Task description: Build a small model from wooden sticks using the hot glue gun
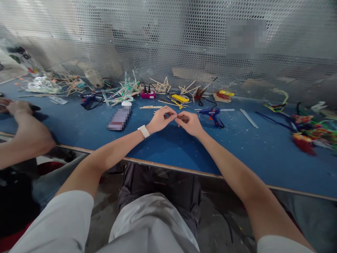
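Over the blue table (168, 147), my left hand (161, 118) and my right hand (190, 123) meet fingertip to fingertip. Both are pinched closed; whatever lies between the fingers is too small to make out. Right of my right hand a blue glue gun (214, 115) lies on its side, a pale glue stick poking from its back. Just behind my left hand are a few thin wooden sticks (150, 107). A phone (119, 117) rests left of my hands, with a white round thing (126, 104) at its far end.
Stick frames (161, 85), a yellow cutter (180, 98) and a magenta power adapter (147, 94) line the back, before a perforated metal screen (163, 42). Another glue gun (91, 100) lies left. Colourful tangled material (308, 133) sits far right. Another person's arm (28, 133) rests at left.
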Available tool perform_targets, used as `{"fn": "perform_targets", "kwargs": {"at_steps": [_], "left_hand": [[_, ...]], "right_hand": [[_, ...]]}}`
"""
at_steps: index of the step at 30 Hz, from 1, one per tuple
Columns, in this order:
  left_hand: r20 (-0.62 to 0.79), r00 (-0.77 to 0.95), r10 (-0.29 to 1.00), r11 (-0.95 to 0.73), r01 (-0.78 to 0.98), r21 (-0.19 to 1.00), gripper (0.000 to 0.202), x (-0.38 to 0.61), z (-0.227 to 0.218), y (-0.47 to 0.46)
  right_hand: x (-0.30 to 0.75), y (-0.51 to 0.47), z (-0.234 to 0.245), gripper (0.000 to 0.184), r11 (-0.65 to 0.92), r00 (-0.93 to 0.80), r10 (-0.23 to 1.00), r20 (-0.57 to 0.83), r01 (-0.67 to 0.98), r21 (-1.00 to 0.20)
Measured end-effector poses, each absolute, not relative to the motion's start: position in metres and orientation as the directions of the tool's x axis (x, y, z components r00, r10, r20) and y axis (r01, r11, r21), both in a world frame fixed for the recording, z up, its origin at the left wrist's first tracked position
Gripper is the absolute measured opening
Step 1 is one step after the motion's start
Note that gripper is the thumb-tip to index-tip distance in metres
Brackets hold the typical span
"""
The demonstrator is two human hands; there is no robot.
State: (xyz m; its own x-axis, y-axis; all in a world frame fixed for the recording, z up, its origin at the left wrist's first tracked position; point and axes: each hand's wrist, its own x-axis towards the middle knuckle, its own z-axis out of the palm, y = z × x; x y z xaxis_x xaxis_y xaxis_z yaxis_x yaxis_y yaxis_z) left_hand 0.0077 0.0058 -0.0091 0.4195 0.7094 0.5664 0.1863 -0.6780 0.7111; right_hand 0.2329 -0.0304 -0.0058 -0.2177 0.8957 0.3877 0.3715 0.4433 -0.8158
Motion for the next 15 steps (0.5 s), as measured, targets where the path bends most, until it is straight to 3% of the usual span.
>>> {"fn": "perform_targets", "kwargs": {"at_steps": [5,8,12,15], "left_hand": [[0.519,0.470,0.714,-0.671,0.248,0.699,0.014,0.007,-0.006,0.008],[0.491,0.449,0.746,-0.660,0.399,0.637,0.020,-0.002,-0.001,0.018],[0.415,0.408,0.813,-0.530,0.814,0.238,0.029,-0.030,0.008,0.034],[0.282,0.307,0.909,-0.345,0.934,0.097,0.046,-0.047,0.009,0.042]], "right_hand": [[0.235,-0.030,-0.005,0.061,0.471,-0.205,0.882,0.425,0.425,-0.773],[0.238,-0.027,-0.004,0.054,0.483,-0.197,0.874,0.445,0.466,-0.742],[0.244,-0.023,-0.004,0.044,0.505,-0.202,0.854,0.480,0.546,-0.668],[0.244,-0.023,-0.003,0.039,0.524,-0.224,0.838,0.497,0.581,-0.622]]}}
